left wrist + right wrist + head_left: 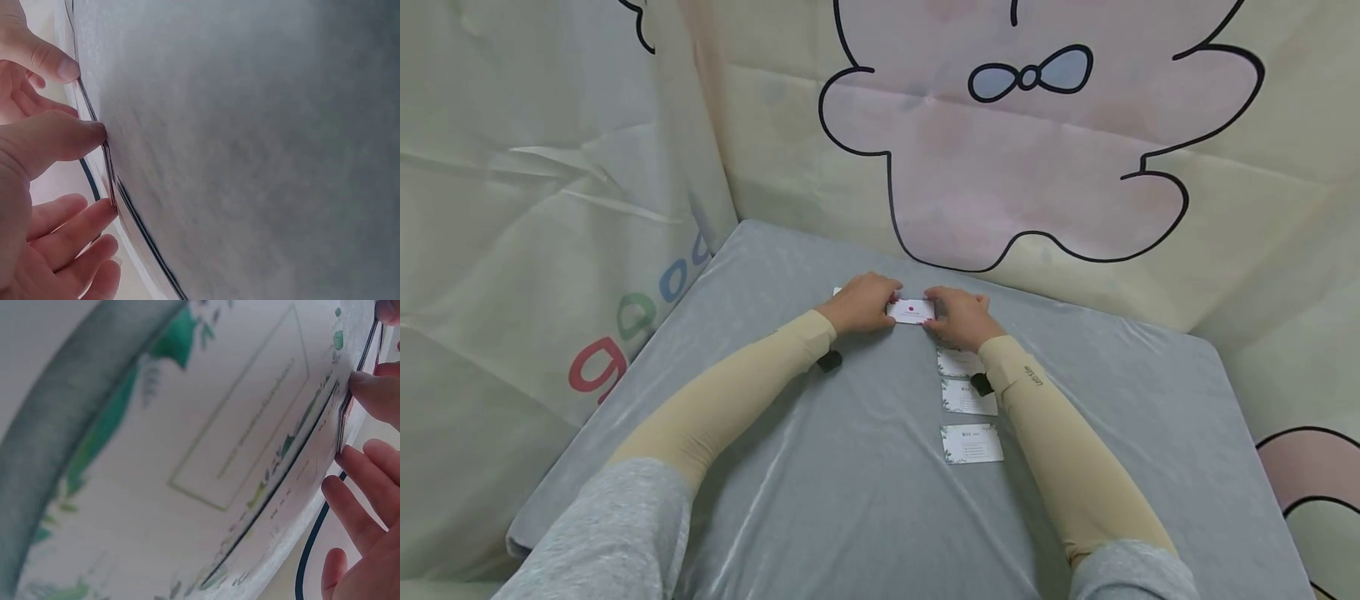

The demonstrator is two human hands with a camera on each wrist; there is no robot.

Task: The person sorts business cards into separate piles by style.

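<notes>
A white business card with a small red mark [912,312] lies between both hands near the back of the table. Seen edge-on in the left wrist view, it looks like a thin stack of cards [109,164]. My left hand [862,303] pinches its left end, thumb on the near edge and fingers on the far edge. At the right end, my right hand [961,317] grips it in the same way. Beside the left hand peeks the corner of another white card [837,291], mostly hidden by that hand.
Leaf-patterned cards lie in a column under and beside the right forearm: an upper card [957,363], a middle one [967,398] and a nearest one [972,444]. Grey cloth [850,483] covers the table. A printed curtain [1045,183] hangs behind its back edge.
</notes>
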